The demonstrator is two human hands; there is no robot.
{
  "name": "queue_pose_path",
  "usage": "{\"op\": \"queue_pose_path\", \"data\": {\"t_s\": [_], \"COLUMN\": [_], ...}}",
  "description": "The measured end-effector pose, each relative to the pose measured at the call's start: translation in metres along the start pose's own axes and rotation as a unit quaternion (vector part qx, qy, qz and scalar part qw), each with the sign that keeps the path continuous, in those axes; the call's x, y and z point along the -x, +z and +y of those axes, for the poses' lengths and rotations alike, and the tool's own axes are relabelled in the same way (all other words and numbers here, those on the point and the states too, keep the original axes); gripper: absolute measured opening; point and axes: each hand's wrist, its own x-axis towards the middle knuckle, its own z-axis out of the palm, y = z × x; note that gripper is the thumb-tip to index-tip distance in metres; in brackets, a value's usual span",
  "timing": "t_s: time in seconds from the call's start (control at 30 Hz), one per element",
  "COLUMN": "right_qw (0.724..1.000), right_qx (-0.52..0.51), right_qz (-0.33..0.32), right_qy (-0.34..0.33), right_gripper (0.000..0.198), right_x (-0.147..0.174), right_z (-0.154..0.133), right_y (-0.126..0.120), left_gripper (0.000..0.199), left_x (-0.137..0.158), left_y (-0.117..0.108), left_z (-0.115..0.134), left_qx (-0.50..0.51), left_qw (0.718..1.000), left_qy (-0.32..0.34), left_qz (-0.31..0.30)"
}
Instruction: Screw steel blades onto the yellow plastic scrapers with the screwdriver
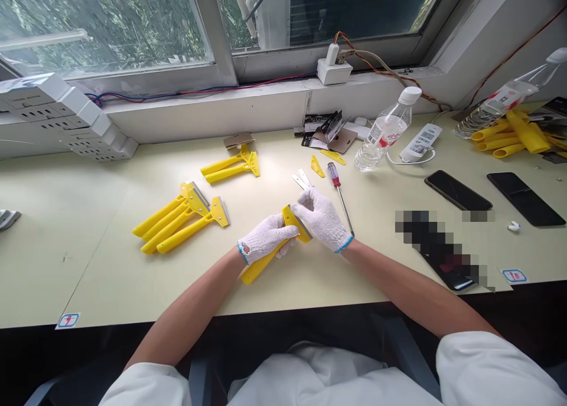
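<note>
The white knit-gloved left hand [268,239] grips a yellow plastic scraper [260,267] at six o'clock, hiding its middle. The white knit-gloved right hand [321,217] curls by its top; I can't tell if it holds anything.

The one camera sits on my head and looks forward and down, over my white shirt [328,379] and across the table [44,217]. My left hand [268,238] and right hand [323,217] come near the middle of the view, fairly close to it. My sleeves [146,385] fill the lower corners, nearest me; the window [101,22], farthest off, runs along the top, beyond the table.
</note>
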Motion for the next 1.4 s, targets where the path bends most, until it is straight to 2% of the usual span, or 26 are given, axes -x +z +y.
{"op": "queue_pose_path", "data": {"t_s": [0.07,0.2,0.27,0.4,0.6,0.67,0.73,0.8,0.83,0.9,0.97,1.1,1.33,1.4], "right_qw": [0.998,0.980,0.975,0.976,0.972,0.980,0.987,0.966,0.947,0.910,0.883,0.857,0.774,0.768], "right_qx": [-0.033,-0.014,-0.014,-0.011,-0.004,0.034,0.118,0.240,0.296,0.370,0.398,0.433,0.545,0.554], "right_qz": [-0.042,-0.186,-0.211,-0.210,-0.226,-0.191,-0.110,-0.052,-0.063,-0.146,-0.224,-0.263,-0.314,-0.314], "right_qy": [0.023,0.064,0.065,0.058,0.061,0.044,-0.011,-0.083,-0.103,-0.115,-0.106,-0.096,-0.067,-0.067], "right_gripper": [0.027,0.018,0.018,0.018,0.021,0.019,0.021,0.021,0.019,0.013,0.009,0.008,0.020,0.020], "right_x": [-0.003,-0.008,-0.008,-0.008,-0.011,-0.016,-0.023,-0.029,-0.031,-0.033,-0.032,-0.028,-0.022,-0.023], "right_z": [-0.002,-0.005,-0.004,0.002,0.003,-0.002,-0.006,-0.007,-0.006,-0.003,0.000,0.002,-0.011,-0.012], "right_y": [-0.006,-0.018,-0.021,-0.020,-0.022,-0.031,-0.047,-0.065,-0.074,-0.086,-0.090,-0.076,-0.054,-0.055], "left_gripper": [0.031,0.031,0.033,0.037,0.034,0.031,0.029,0.029,0.029,0.030,0.031,0.029,0.023,0.022], "left_x": [0.000,0.001,0.002,0.002,0.001,0.001,0.000,-0.001,-0.002,-0.003,-0.005,-0.008,-0.008,-0.008], "left_y": [0.000,0.000,0.001,0.002,0.001,-0.001,-0.003,-0.005,-0.005,-0.005,-0.004,-0.002,0.000,0.000], "left_z": [0.001,0.007,0.009,0.009,0.006,0.004,0.002,-0.001,-0.002,-0.002,-0.002,-0.001,0.002,0.002], "left_qx": [0.003,0.003,-0.005,-0.018,0.035,0.047,0.056,0.066,0.073,0.092,0.113,0.140,0.135,0.121], "left_qw": [1.000,1.000,1.000,1.000,0.999,0.999,0.998,0.997,0.997,0.994,0.990,0.983,0.982,0.984], "left_qy": [0.004,0.012,0.008,0.007,0.016,0.007,0.003,0.006,0.009,0.014,0.018,0.021,0.016,0.017], "left_qz": [0.000,-0.003,-0.003,-0.001,-0.002,0.005,0.019,0.032,0.039,0.056,0.079,0.116,0.133,0.132]}}
